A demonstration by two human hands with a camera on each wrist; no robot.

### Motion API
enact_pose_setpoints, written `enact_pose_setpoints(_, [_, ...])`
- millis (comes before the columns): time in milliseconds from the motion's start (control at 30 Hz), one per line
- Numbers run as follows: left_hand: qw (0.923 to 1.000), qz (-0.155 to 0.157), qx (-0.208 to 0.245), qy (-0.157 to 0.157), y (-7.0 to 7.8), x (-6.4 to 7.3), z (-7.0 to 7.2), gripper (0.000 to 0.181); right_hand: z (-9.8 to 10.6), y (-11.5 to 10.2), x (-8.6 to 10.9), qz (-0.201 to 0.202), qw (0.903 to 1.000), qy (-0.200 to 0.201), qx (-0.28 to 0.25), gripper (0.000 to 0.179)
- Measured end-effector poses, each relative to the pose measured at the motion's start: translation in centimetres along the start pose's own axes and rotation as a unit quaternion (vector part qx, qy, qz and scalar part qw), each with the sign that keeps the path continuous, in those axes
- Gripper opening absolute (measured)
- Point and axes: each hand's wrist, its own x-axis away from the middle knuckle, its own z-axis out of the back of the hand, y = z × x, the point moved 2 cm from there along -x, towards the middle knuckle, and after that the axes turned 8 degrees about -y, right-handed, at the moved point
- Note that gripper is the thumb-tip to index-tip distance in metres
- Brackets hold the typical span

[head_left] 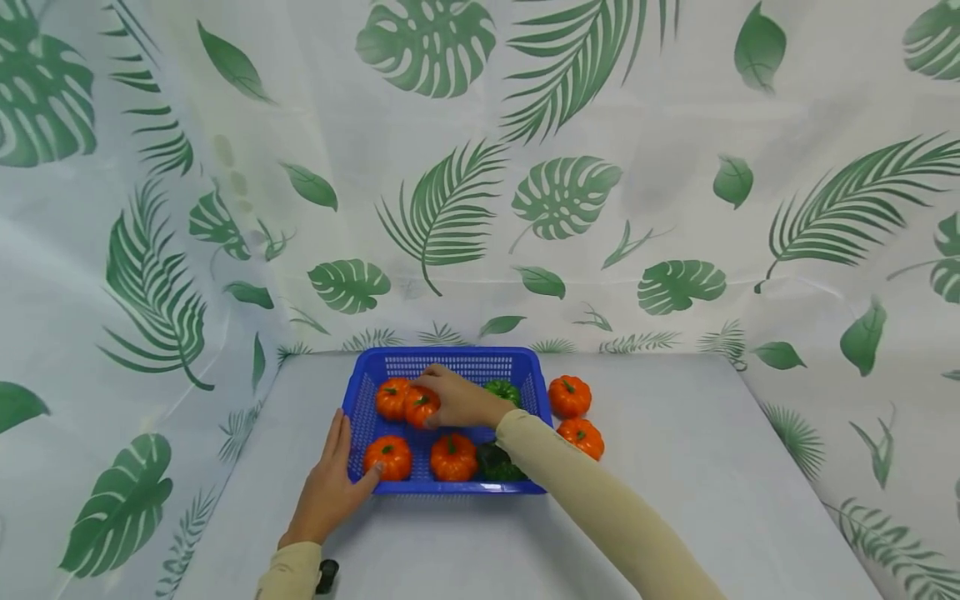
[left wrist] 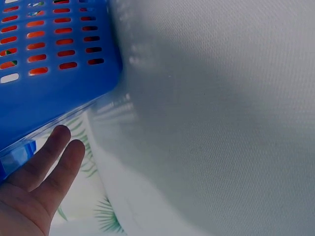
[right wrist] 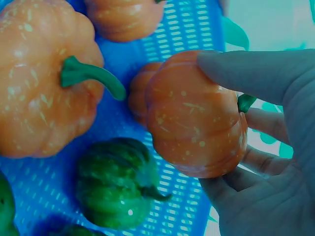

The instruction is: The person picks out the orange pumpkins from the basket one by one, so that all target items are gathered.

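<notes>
Judging by the grip, either setting an orange pumpkin (head_left: 422, 408) down in the blue basket (head_left: 450, 352) or picking it up; impossible to tell which. Pinching it between the thumb and curled fingers of the right hand (head_left: 471, 402), inside the rim toward the back left, right beside a neighbouring pumpkin (head_left: 392, 397). If setting down, probably needing to lower it gently, then loosen the fingers without nudging the neighbour; if lifting, needing to clear the rim.

With the left hand (head_left: 327, 493), reaching along the basket's front left corner, with the fingers straight and the thumb over the rim near the front left pumpkin (head_left: 386, 454).

From the head view alone, able to see two pumpkins on the counter (head_left: 750, 500), just right of the basket. From the left wrist, seeing two fingers spread apart outside the slotted wall, but no thumb. From the right wrist, seeing the thumb pressed on the held pumpkin's side, plus a green pumpkin (right wrist: 118, 184) with a bent stem close by.
</notes>
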Motion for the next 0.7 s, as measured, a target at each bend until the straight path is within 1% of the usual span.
enact_pose_setpoints(167, [0.9999, 0.01, 0.0, -0.001, -0.1, 0.4, 0.2, 0.103, 0.9, -0.1, 0.9, -0.004, 0.9997, 0.012, -0.022, 0.065])
enact_pose_setpoints(267, [1.0, 0.003, -0.001, 0.006, -0.1, 0.4, 0.2, 0.102, 1.7, -0.2, 1.8, -0.012, 0.9991, 0.02, -0.037, 0.065])
enact_pose_setpoints(400, [0.9999, -0.007, 0.002, 0.008, 0.1, 0.2, -0.1, 0.102, 2.3, 0.2, 3.2, -0.018, 0.9979, 0.033, -0.052, 0.065])
enact_pose_setpoints(600, [1.0, -0.002, -0.005, 0.007, -0.2, 0.1, -0.4, 0.102, 2.8, 0.9, 4.7, -0.015, 0.9955, 0.058, -0.074, 0.068])
enact_pose_setpoints(700, [0.9999, -0.003, -0.01, 0.008, 0.0, 0.0, -0.4, 0.102, 3.2, 1.1, 5.6, -0.015, 0.9931, 0.075, -0.089, 0.069])
